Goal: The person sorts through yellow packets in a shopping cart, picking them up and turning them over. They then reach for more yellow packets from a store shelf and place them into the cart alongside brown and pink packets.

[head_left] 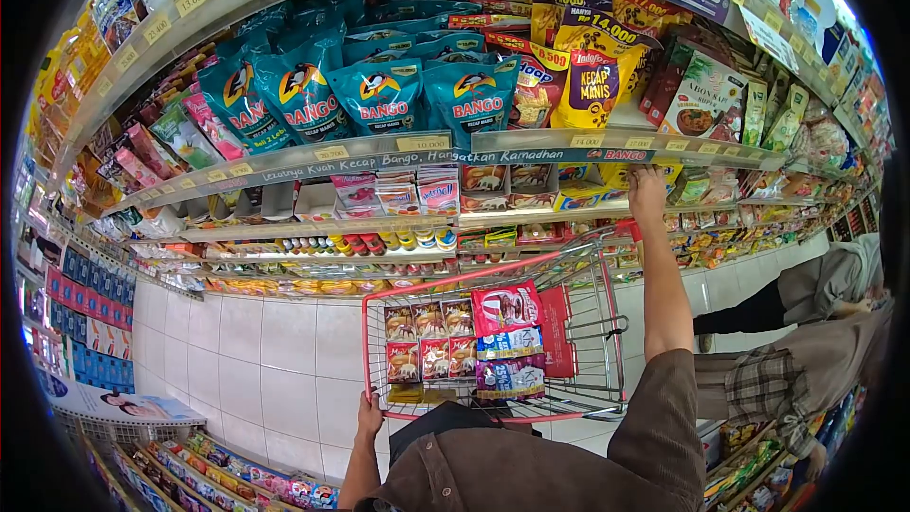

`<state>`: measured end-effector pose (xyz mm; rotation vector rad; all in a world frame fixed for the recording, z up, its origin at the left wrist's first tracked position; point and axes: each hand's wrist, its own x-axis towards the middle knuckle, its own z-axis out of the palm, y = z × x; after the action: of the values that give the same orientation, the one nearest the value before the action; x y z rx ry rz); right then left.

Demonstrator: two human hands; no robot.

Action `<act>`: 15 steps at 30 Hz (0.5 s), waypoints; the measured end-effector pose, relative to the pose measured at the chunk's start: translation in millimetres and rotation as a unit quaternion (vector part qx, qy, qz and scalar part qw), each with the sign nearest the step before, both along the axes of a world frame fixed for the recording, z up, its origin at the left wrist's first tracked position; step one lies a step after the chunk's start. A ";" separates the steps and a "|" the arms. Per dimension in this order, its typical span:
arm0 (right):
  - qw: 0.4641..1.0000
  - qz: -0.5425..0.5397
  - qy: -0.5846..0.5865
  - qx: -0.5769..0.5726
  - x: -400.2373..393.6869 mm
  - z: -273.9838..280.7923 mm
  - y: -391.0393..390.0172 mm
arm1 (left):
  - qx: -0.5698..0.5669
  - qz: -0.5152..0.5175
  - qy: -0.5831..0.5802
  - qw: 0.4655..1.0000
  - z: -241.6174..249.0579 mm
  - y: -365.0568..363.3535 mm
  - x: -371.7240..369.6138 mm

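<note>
My left hand (370, 414) is closed around the red rim of a wire shopping cart (368, 351) at its near left corner. My right arm stretches forward to the shelf, where my right hand (647, 197) is at a yellow packet (670, 173) just below the price rail. Its fingers look bent together on the packet, though the fingertips are partly hidden. Inside the cart lie several brown-and-red pouches (434, 320) in rows, a red-and-white packet (505, 310), a blue-and-white packet (510, 342) and a purple packet (512, 376).
Teal Bango soy sauce pouches (377, 95) and a yellow Kecap Manis pouch (592, 85) fill the shelf above. Pink-and-white packets (438, 192) stand in the lower tier. Two people, one in a plaid garment (763, 384), are close on the right. White floor tiles (275, 341) lie left of the cart.
</note>
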<state>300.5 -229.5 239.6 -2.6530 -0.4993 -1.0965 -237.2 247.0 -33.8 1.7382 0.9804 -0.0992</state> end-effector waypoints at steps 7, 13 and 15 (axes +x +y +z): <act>0.994 0.012 0.094 0.050 12.7 -1.3 -5.2 | -0.002 0.013 -0.019 1.000 2.0 -4.4 0.8; 0.993 0.020 0.113 0.038 14.3 -0.3 -16.4 | -0.021 0.028 -0.005 0.999 13.1 -8.2 6.2; 0.991 -0.011 0.131 0.002 10.3 4.0 -17.1 | -0.007 0.025 -0.025 0.999 11.8 -7.9 5.8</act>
<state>310.8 -246.5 243.6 -2.7472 -0.4159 -0.7357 -231.4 239.1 -22.0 1.6946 0.9840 -0.0291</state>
